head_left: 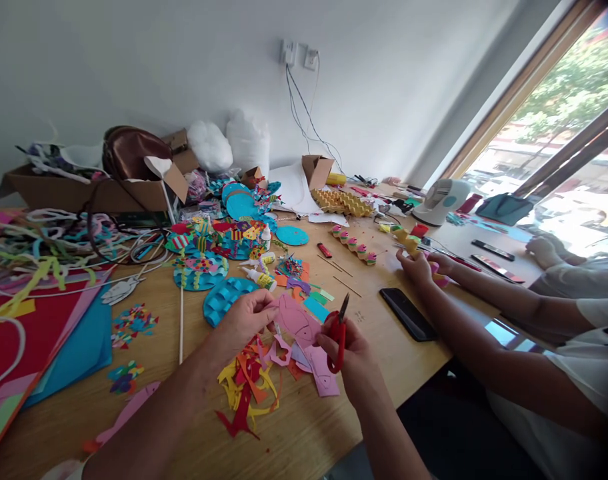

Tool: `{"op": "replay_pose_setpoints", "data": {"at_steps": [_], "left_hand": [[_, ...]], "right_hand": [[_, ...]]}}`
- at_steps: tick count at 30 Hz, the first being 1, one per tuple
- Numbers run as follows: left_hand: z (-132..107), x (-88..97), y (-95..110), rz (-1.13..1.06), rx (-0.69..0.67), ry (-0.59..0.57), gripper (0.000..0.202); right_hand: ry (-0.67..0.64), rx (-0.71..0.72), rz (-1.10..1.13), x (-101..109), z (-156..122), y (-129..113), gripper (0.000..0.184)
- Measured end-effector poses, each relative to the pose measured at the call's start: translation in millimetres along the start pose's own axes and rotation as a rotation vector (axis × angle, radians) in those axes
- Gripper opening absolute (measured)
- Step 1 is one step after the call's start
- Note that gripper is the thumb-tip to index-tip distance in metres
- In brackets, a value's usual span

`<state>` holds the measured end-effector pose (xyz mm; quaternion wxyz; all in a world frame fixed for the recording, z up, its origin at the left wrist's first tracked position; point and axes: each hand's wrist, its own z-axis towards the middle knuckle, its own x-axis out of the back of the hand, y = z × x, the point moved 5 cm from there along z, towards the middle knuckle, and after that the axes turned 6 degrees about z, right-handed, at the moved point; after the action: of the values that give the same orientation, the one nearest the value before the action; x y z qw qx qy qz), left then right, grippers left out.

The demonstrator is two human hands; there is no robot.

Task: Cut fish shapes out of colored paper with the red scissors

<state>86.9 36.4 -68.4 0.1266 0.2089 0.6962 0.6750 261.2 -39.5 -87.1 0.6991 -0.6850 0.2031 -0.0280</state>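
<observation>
Left forearm (169, 400) spans lower left, left hand (244, 317) pinching a pink fish-marked sheet (297, 323) in its fingers at centre, seemingly part-trimmed; right hand (354, 350) grips red scissors (341, 333), blades clear, while a second marked piece (324, 379) below looks uncut.

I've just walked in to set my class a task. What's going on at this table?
A person's left hand pinches a piece of pink paper with what looks like a fish drawn on it. The right hand holds red-handled scissors, blades pointing away from the paper. Colored paper scraps lie on the table below. To the right, beyond a black phone, a co-worker's hands are at a small yellow piece.
</observation>
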Motion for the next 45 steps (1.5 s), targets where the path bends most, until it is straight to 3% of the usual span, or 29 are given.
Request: {"op": "replay_pose_setpoints", "data": {"at_steps": [4, 8, 15, 19, 21, 28, 36, 45], "left_hand": [[-10.4, 9.4, 16.7, -0.161, -0.072, 0.067, 0.03], [-15.1, 11.0, 23.5, -0.23, -0.12, 0.021, 0.04], [-18.8, 23.5, 26.5, -0.101, -0.116, 0.214, 0.017], [-28.4, 35.2, 29.5, -0.142, -0.127, 0.417, 0.011], [-33.0, 38.6, 30.6, -0.204, -0.116, 0.465, 0.015], [-44.3, 39.7, 47.0, -0.334, -0.101, 0.503, 0.012], [-45.7, 42.5, 47.2, -0.33, -0.033, 0.557, 0.012], [-44.8, 38.3, 47.7, -0.26, -0.028, 0.505, 0.008]], "right_hand": [[-0.005, 0.065, 0.126, -25.0, 7.3, -10.1, 0.026], [-0.077, 0.084, 0.173, -51.4, 14.0, -22.5, 0.023], [-0.233, 0.086, 0.183, -88.0, 22.7, -36.9, 0.025], [-0.249, 0.147, 0.018, -90.7, 13.8, -40.0, 0.023], [-0.328, 0.147, -0.088, -92.2, 2.8, -37.0, 0.027], [-0.534, 0.089, -0.359, -98.5, -27.8, -21.7, 0.032], [-0.544, 0.066, -0.463, -103.2, -29.6, -21.4, 0.032], [-0.517, 0.017, -0.394, -106.8, -27.9, -23.0, 0.039]]}}
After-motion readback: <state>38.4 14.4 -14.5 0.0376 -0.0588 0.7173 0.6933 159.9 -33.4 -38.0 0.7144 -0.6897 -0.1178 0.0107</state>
